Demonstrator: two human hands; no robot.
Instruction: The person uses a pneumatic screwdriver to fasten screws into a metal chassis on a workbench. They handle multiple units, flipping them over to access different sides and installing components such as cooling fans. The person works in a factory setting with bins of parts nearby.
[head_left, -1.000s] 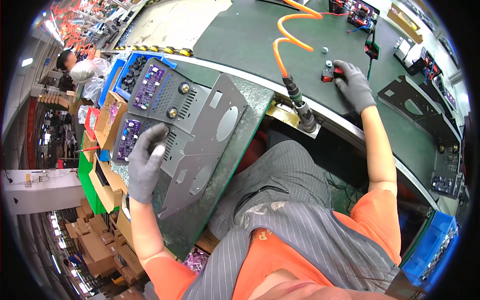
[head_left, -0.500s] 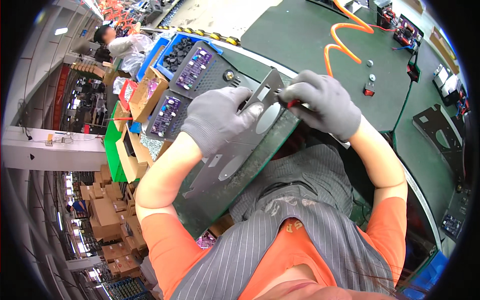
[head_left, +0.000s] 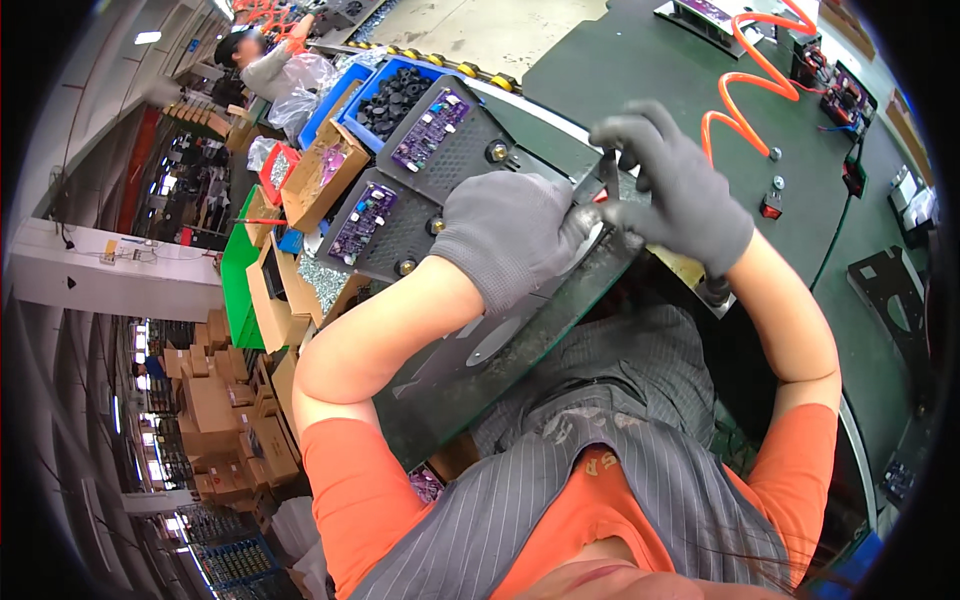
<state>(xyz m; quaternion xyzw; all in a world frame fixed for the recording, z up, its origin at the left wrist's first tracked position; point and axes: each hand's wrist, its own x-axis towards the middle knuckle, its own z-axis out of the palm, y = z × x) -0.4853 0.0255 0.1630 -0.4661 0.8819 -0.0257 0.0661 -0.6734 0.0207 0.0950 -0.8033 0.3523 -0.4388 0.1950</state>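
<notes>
My left hand (head_left: 510, 235), in a grey glove, is closed on a dark metal panel (head_left: 611, 175), most of which it hides. Beside its thumb a small red part (head_left: 600, 196), which looks like a rocker switch, shows at the panel's end. My right hand (head_left: 675, 190), gloved too, has its fingers apart and curved around that end, with the thumb close to the red part. Whether the thumb touches it is hard to tell. Another dark panel with a round hole (head_left: 440, 368) lies beneath, on the green bench edge.
Two dark perforated housings with purple circuit boards (head_left: 432, 130) lie left of my hands. Beyond stand a blue bin (head_left: 350, 125) of black parts and cardboard boxes (head_left: 300, 200). On the right bench are an orange coiled hose (head_left: 735, 120), another rocker switch (head_left: 771, 206) and a panel (head_left: 885, 300).
Both hands have shifted right with the panel, which has turned. My right hand's fingers have spread from a pinch on the red part, which now sits at the panel's end.
</notes>
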